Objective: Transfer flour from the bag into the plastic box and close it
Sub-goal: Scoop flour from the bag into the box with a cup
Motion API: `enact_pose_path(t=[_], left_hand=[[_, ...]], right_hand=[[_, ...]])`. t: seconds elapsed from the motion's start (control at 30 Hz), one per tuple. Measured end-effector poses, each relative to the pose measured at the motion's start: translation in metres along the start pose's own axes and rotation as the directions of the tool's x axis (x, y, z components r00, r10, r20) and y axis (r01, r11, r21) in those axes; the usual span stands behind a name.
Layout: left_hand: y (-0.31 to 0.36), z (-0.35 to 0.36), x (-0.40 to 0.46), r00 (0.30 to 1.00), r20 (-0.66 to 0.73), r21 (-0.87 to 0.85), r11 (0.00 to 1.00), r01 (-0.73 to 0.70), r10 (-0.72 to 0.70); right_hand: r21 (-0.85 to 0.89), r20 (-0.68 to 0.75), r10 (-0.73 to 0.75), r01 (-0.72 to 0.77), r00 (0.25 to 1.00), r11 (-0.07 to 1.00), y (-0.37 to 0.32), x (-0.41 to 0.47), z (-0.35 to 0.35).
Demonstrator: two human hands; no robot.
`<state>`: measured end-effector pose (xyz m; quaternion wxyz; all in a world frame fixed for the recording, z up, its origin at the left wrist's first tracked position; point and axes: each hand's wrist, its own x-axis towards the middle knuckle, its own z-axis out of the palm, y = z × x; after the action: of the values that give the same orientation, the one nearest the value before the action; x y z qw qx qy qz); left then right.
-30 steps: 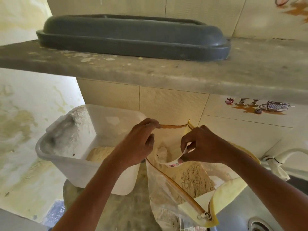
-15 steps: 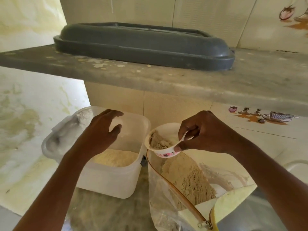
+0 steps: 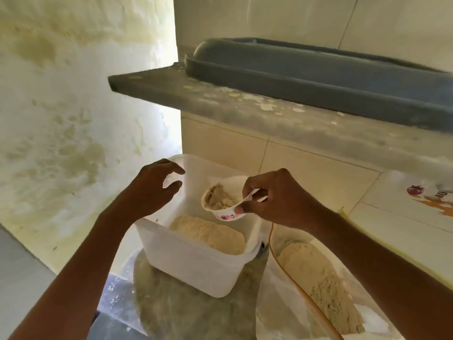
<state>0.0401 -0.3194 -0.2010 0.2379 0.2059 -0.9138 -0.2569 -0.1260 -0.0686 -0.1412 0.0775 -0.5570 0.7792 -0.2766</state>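
- Our right hand [image 3: 279, 200] pinches a flour-filled cup [image 3: 224, 203] over the plastic box [image 3: 196, 263].
- Our left hand [image 3: 152, 190] hovers released, fingers loosely curled.
- The bag [image 3: 289, 312] sits beside the box.

Bare forearms, no sleeves, rings

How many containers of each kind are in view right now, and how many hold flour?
Plastic box: 1, holds flour
Small cup: 1, holds flour, held by the right hand
Clear bag: 1, holds flour
Dark lid on the shelf: 1, no flour visible
Total: 4 items, 3 with flour
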Motion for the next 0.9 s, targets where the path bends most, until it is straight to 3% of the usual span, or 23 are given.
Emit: enact_pose_path(t=[0.07,0.17,0.23,0.3,0.33,0.4,0.47,0.5,0.6,0.63,0.73,0.9], left_hand=[[0.000,0.000,0.000,1.000,-0.030,-0.049,0.999,-0.007,0.006],[0.002,0.001,-0.003,0.999,-0.054,-0.075,0.997,-0.008,0.004],[0.001,0.000,-0.004,0.998,-0.059,-0.109,0.994,-0.029,0.023],[-0.003,-0.001,-0.005,0.999,-0.048,-0.121,0.992,-0.026,0.020],[-0.003,-0.002,-0.004,0.999,-0.036,-0.121,0.993,-0.010,0.006],[-0.002,-0.002,-0.005,1.000,-0.019,-0.123,0.992,0.018,-0.021],[0.001,-0.002,-0.006,1.000,-0.021,-0.108,0.994,0.019,-0.021],[0.002,-0.002,-0.008,1.000,-0.019,-0.094,0.995,0.015,-0.017],[0.002,-0.003,-0.008,1.000,-0.014,-0.079,0.997,0.013,-0.014],[0.001,-0.003,-0.007,1.000,-0.012,-0.084,0.996,0.013,-0.014],[0.001,-0.003,-0.006,1.000,-0.003,-0.076,0.997,0.006,-0.006],[0.001,-0.001,-0.008,1.000,0.022,-0.049,0.999,0.004,-0.003]], right_hand=[[-0.184,0.210,-0.037,0.076,0.977,0.980,0.000,0.016,0.018],[-0.430,0.505,0.068,0.182,0.860,0.884,-0.004,0.034,0.036],[-0.444,0.482,0.090,0.154,0.872,0.882,-0.008,0.049,0.037],[-0.348,0.378,0.035,0.108,0.925,0.931,-0.012,0.057,0.041],[-0.348,0.404,0.043,0.110,0.914,0.931,-0.014,0.060,0.043],[-0.461,0.576,0.171,0.145,0.799,0.875,-0.016,0.061,0.055],[-0.560,0.642,0.304,0.160,0.703,0.813,-0.019,0.062,0.064],[-0.560,0.631,0.305,0.147,0.713,0.815,-0.020,0.065,0.064],[-0.496,0.509,0.144,0.152,0.848,0.855,-0.025,0.073,0.062],[-0.483,0.513,0.142,0.148,0.846,0.863,-0.028,0.074,0.063],[-0.531,0.638,0.300,0.123,0.710,0.838,-0.028,0.070,0.070],[-0.531,0.580,0.313,0.057,0.752,0.845,-0.023,0.076,0.065]])
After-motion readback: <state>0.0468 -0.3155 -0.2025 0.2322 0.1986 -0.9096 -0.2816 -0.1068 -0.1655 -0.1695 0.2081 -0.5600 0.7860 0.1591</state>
